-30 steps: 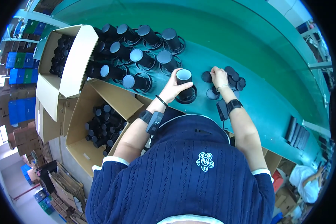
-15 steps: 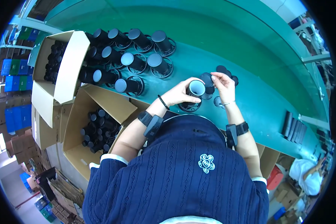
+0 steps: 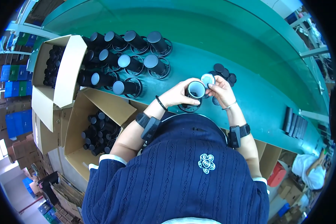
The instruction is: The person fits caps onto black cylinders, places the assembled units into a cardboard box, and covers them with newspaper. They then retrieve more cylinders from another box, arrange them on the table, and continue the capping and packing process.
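Observation:
My left hand [image 3: 178,94] is wrapped round a black cylinder [image 3: 196,90] that stands on a ringed base in front of me. Its open top shows a pale inside. Between the thumb and fingers of my right hand [image 3: 223,93] is a round cap [image 3: 207,79], tilted and catching the light, just beyond the cylinder's right rim and apart from its mouth. Several loose black caps [image 3: 224,72] lie on the green table [image 3: 254,108] past my right hand. Another round cap [image 3: 215,100] is partly hidden beside that hand.
Capped black cylinders on ringed bases [image 3: 157,42] stand in rows at the far left. Two open cardboard boxes [image 3: 71,71] [image 3: 72,136] at the left hold many black parts. Black tubes [image 3: 293,124] lie on the right. Another person [image 3: 309,171] is at the far right.
My right hand has turned the cap, so a bright face shows now instead of a dark one. It has come slightly lower and nearer the cylinder. My left hand keeps its hold.

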A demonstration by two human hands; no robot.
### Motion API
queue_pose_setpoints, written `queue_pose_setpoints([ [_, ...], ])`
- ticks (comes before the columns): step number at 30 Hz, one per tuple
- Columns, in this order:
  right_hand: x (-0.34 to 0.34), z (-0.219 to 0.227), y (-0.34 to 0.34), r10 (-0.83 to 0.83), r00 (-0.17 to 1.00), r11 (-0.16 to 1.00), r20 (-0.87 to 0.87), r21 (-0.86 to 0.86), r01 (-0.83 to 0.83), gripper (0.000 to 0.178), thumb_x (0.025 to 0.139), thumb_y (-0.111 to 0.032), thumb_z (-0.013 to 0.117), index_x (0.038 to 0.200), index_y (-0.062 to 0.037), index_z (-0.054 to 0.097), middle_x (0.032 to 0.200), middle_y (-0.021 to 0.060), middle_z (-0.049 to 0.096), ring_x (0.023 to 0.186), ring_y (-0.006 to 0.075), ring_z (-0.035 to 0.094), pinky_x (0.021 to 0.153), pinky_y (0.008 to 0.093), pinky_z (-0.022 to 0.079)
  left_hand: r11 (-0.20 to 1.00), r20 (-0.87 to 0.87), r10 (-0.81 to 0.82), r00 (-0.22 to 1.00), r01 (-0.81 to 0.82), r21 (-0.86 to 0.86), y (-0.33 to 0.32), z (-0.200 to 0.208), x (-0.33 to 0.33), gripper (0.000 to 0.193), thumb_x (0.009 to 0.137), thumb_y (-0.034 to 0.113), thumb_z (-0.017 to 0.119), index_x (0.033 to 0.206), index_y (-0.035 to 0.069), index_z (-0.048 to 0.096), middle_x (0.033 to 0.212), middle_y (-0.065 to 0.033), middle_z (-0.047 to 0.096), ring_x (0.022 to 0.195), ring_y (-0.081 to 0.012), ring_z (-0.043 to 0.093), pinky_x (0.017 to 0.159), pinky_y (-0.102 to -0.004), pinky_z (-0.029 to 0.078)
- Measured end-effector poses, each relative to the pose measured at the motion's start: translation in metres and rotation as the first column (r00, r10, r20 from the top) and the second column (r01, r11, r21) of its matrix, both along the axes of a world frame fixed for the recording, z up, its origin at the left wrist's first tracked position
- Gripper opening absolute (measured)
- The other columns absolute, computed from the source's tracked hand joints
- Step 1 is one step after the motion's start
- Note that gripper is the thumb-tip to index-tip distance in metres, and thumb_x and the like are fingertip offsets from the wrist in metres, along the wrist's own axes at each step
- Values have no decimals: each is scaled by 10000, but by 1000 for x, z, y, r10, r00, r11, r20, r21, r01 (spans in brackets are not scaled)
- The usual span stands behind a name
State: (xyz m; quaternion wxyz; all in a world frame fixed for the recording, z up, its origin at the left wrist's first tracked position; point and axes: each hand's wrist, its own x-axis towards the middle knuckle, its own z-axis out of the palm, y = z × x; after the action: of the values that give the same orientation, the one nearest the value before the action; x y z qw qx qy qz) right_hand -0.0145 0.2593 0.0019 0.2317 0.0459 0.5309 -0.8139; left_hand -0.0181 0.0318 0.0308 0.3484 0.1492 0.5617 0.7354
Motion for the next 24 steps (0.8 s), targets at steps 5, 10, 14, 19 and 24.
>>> queue_pose_setpoints([
  [5,-2,17,4,143,986,974,85,-186,-126,436,1003,-275,382,1301,30,478,987,117,628,759,168,623,719,309,539,993,-45,-98,994,95,-70,-5,-6,2,671,678,87,816,1256,58,477,1146,-23,549,1068,-122,511,945,-289,416],
  [10,-1,14,2,236,963,926,128,-331,-182,419,991,-271,425,1306,4,458,1132,148,577,810,210,637,749,307,552,999,9,-31,999,32,-42,-6,-12,2,664,690,75,814,1256,59,467,1122,-22,560,1048,-123,524,918,-285,436],
  [14,-5,4,16,121,990,945,77,-316,-91,379,960,-229,512,1302,-80,447,1155,163,567,862,229,646,767,301,563,962,173,264,949,-271,20,-3,-42,-3,672,742,40,767,1290,46,379,1119,-50,543,1052,-153,531,926,-301,439],
  [19,-11,36,17,249,968,966,20,67,-250,620,854,-130,645,1402,-156,353,1105,115,580,829,122,607,712,239,511,944,10,327,945,-326,-55,-6,-61,-14,608,790,0,708,1275,71,348,1135,-46,511,1072,-142,515,900,-305,453],
  [24,-12,52,0,695,711,544,-107,724,-424,746,701,-116,726,1368,-195,400,926,63,555,707,84,554,619,232,461,945,-348,199,916,-274,-180,-1,-62,-3,719,695,101,805,1259,80,360,1136,-98,527,1100,-202,524,917,-334,447],
])
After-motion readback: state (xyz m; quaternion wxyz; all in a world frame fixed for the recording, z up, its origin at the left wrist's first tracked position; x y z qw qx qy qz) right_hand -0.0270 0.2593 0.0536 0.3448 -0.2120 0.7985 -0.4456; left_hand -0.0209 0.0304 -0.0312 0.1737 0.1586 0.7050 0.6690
